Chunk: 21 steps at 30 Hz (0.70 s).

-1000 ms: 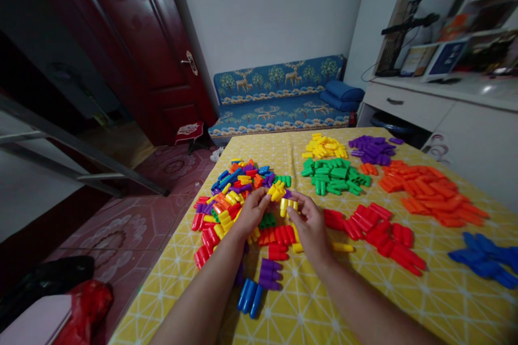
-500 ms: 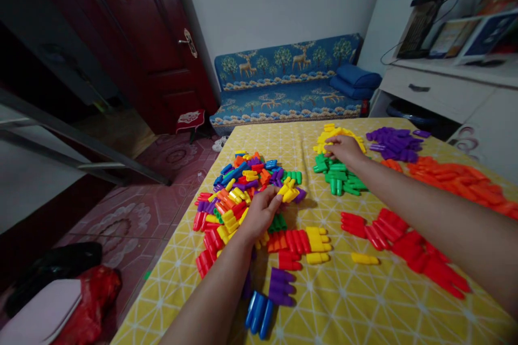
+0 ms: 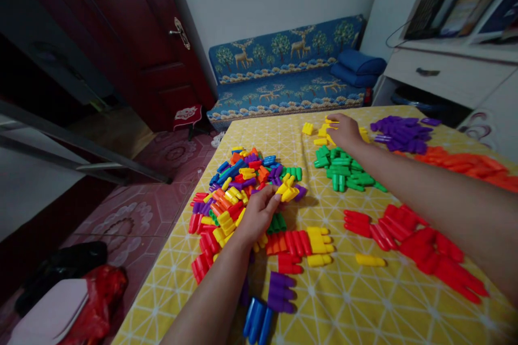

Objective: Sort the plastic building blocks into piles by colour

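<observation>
My left hand (image 3: 261, 213) pinches yellow bullet-shaped building blocks (image 3: 287, 187) between thumb and fingers, above the right side of a mixed-colour pile (image 3: 232, 180). At the table's far side, my right hand (image 3: 346, 132) is over a group of yellow blocks (image 3: 319, 141), its thumb and fingers apart; a yellow piece shows between them, and part of the group is hidden behind the hand. A separate yellow block (image 3: 307, 129) lies left of it. Just in front of my right hand is a pile of green blocks (image 3: 342, 167).
Purple (image 3: 404, 135), orange (image 3: 465, 164) and red blocks (image 3: 416, 242) lie in piles on the right. A single yellow block (image 3: 370, 260) is near the red ones. Blue (image 3: 258, 319) and purple pieces (image 3: 282, 292) lie at the near edge. A sofa (image 3: 283, 75) stands behind the table (image 3: 343, 315).
The yellow group by my right hand is more spread out, with a piece now apart on the left. My left hand still holds its yellow blocks. The view has shifted slightly.
</observation>
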Motion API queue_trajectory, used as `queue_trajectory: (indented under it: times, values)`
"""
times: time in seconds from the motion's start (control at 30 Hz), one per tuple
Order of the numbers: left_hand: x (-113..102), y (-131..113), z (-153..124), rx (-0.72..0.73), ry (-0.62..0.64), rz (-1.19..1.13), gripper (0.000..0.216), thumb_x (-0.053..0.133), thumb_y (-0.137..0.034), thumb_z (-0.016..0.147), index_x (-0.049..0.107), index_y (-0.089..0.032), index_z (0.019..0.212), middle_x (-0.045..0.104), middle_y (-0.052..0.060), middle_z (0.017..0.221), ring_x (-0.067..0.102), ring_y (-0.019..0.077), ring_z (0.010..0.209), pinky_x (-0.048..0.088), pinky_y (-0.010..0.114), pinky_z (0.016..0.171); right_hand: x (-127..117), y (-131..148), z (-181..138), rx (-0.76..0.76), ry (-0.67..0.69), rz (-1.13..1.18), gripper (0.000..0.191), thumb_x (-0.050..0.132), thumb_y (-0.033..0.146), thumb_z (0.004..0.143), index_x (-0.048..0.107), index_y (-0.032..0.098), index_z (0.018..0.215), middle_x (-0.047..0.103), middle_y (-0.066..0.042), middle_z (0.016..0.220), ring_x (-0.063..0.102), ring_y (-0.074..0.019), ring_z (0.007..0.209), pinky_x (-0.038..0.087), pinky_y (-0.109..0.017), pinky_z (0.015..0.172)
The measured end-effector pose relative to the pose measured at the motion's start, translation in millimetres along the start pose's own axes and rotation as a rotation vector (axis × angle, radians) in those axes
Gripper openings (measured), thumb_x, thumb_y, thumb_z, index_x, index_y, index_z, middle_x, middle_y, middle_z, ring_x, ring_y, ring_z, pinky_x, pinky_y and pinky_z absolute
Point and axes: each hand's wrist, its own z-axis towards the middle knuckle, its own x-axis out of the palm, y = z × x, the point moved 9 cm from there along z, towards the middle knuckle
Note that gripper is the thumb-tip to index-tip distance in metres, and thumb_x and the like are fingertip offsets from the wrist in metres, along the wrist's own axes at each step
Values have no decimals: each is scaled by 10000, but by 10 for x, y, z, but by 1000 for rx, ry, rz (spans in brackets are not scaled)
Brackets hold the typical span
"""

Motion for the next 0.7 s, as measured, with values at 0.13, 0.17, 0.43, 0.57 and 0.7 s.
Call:
queue_trajectory:
  times: [0.13, 0.17, 0.43, 0.57, 0.7]
  values:
    - [-15, 13, 9, 22, -8, 10, 329, 528, -467, 920, 612, -149, 925, 633, 32, 783, 572, 149, 704, 432, 235, 631, 214, 591, -744, -190, 305, 186, 224, 595, 212, 828, 679, 162, 1029, 719, -66, 980, 664, -155, 770, 528, -289, 734]
    - [-18, 9, 9, 28, -11, 13, 329, 526, -466, 921, 613, -149, 924, 628, 29, 775, 565, 146, 697, 427, 234, 625, 304, 752, -1001, -249, 445, 209, 230, 606, 275, 838, 688, 166, 1024, 724, -56, 928, 652, -149, 717, 520, -280, 692]
    - [-25, -22, 6, 41, -39, -30, 339, 575, -440, 899, 636, -152, 1068, 642, 26, 808, 560, 137, 700, 435, 227, 624, 460, 1092, -1817, -437, 665, 134, 268, 677, 191, 753, 727, 186, 1017, 711, -3, 826, 615, -127, 707, 447, -215, 634]
    - [-49, 30, 11, -5, -74, -84, 413, 620, -443, 867, 609, -160, 1168, 696, 53, 882, 604, 149, 717, 464, 232, 632, 412, 594, -1068, -110, 487, 122, 236, 695, 233, 755, 692, 142, 972, 665, 2, 682, 615, -127, 596, 450, -200, 534]
    - [-41, 57, 9, -26, -64, -48, 363, 642, -446, 846, 682, -147, 1048, 715, 71, 868, 630, 161, 721, 485, 247, 650, 175, 87, -335, 152, 247, 48, 298, 691, 210, 763, 644, 121, 1044, 681, -35, 722, 633, -139, 571, 486, -219, 514]
